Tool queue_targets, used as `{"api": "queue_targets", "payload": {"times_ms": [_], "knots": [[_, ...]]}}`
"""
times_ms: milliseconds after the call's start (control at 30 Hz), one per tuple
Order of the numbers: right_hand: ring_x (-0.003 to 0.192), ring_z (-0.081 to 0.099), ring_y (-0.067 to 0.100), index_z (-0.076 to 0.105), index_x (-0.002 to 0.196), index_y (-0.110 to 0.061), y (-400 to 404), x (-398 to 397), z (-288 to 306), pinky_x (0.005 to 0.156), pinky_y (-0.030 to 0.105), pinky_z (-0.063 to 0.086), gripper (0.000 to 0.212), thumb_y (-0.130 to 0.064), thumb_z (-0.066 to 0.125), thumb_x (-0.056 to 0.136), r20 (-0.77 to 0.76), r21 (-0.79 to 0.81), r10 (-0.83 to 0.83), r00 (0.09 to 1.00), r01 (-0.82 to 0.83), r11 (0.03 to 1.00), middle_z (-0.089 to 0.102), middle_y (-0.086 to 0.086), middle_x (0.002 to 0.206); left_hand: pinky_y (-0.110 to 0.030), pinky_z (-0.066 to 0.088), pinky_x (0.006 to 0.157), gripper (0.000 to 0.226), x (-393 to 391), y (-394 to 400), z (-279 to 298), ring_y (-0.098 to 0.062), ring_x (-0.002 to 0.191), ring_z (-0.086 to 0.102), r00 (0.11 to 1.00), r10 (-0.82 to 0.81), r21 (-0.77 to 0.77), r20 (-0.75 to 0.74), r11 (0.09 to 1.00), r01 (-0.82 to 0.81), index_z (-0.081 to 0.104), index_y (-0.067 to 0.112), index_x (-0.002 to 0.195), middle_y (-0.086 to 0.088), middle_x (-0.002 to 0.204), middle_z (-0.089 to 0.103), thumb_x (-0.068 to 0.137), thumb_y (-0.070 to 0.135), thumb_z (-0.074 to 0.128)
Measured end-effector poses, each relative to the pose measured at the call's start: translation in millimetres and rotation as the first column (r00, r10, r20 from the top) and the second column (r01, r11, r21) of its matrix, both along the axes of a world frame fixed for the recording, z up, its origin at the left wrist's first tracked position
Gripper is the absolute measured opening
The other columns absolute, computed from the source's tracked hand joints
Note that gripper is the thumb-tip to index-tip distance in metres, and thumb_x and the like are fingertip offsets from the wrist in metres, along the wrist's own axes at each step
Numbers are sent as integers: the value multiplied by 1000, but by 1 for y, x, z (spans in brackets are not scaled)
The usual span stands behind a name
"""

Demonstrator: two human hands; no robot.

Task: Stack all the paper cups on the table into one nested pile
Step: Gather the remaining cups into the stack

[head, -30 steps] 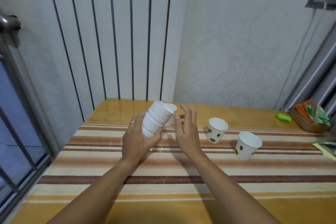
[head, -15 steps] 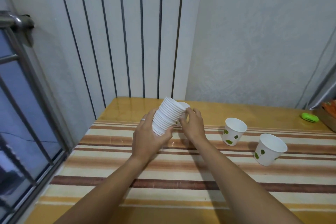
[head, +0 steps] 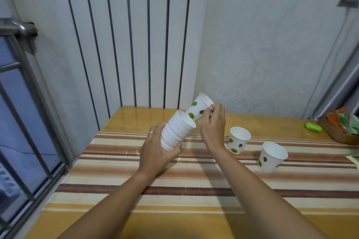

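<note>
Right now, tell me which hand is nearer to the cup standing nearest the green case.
Right. The right hand is up left of that cup, pinching another cup; the left hand, holding the stack, is farther left.

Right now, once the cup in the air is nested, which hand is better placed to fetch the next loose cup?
Probably the right hand. It holds only the single cup going into the stack, and both loose cups stand on its side. The left hand is occupied gripping the stack.

Soft, even indoor light is seen; glare lies on the table (head: pixel 136 116) (far edge); edges are bent, slightly blurred.
</note>
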State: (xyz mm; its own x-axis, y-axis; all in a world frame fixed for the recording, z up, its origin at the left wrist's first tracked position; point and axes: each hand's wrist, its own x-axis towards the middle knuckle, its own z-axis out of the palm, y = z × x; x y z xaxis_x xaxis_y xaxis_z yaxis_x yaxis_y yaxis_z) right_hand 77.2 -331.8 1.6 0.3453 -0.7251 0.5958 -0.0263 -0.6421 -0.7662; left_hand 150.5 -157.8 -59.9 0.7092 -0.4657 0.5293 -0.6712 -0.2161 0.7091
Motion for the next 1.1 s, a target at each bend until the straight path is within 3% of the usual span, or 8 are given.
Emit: {"api": "queue_targets", "payload": {"times_ms": [167, 233, 433, 600, 733, 900, 1033, 1100], "knots": [[87, 43, 3, 45, 98, -12, 18, -20, 20, 75, 12, 36, 7, -7, 43, 102, 101, -86, 48, 994, -39, 996, 48, 4, 99, -35, 53, 76, 79, -4, 6, 2, -13, 104, 60, 999, -43, -14, -24, 999, 43, 48, 38, 141, 10, 124, 56, 71, 59, 79], [86, 42, 5, 45, 98, -12, 26, -28, 25, 76, 11, 36, 6, -8, 42, 101, 115, -118, 56, 992, -42, 992, 47, 4, 100, -36, 53, 79, 79, -5, 8, 2, -14, 105, 60, 998, -51, -22, -32, 999, 50, 49, 37, 142, 8, 125, 56, 72, 53, 84], [87, 43, 10, 49, 96, -8, 37, -45, 24, 73, 11, 35, 15, -21, 42, 97, -47, -275, 110, 993, -119, 954, 49, 4, 103, -37, 51, 84, 79, -10, 11, 3, -15, 111, 57, 998, -41, -41, -41, 998, 39, 49, 31, 143, 4, 128, 55, 77, 40, 92], [87, 47, 13, 53, 101, -9, 44, -59, 22, 74, 25, 37, 25, -30, 38, 97, -137, -309, 179, 974, -214, 927, 56, 1, 101, -36, 51, 85, 79, -30, 9, 8, -15, 112, 56, 994, -87, -95, -66, 992, 80, 48, 33, 143, 4, 127, 56, 76, 53, 83], [89, 59, 18, 51, 117, -18, 54, -74, 16, 75, 38, 47, 32, -43, 37, 103, -205, -237, 243, 948, -289, 927, 63, -2, 102, -38, 55, 85, 76, -51, 1, 15, -18, 115, 61, 986, -118, -164, -115, 982, 98, 43, 35, 141, 5, 129, 59, 81, 39, 89], [101, 63, 17, 49, 134, -22, 64, -85, 12, 82, 33, 47, 38, -45, 39, 105, -164, -180, 197, 967, -225, 958, 67, -2, 118, -28, 51, 88, 75, -72, -7, 19, -3, 118, 56, 972, -174, -204, -160, 969, 139, 39, 30, 143, 5, 134, 57, 85, 44, 84], [100, 61, 10, 49, 135, -23, 63, -93, 8, 80, 22, 43, 34, -39, 41, 107, -146, -155, 203, 968, -225, 962, 66, -4, 118, -14, 44, 88, 73, -79, -13, 15, -9, 119, 53, 972, -175, -190, -157, 971, 145, 40, 23, 145, 4, 137, 56, 89, 32, 85], [105, 60, 5, 47, 139, -25, 57, -98, 5, 83, 16, 44, 39, -44, 37, 107, -166, -130, 239, 957, -261, 956, 63, -7, 124, -19, 44, 89, 75, -77, -14, 12, -15, 124, 53, 971, -185, -172, -149, 972, 159, 39, 23, 146, 3, 138, 54, 89, 32, 86]]}}
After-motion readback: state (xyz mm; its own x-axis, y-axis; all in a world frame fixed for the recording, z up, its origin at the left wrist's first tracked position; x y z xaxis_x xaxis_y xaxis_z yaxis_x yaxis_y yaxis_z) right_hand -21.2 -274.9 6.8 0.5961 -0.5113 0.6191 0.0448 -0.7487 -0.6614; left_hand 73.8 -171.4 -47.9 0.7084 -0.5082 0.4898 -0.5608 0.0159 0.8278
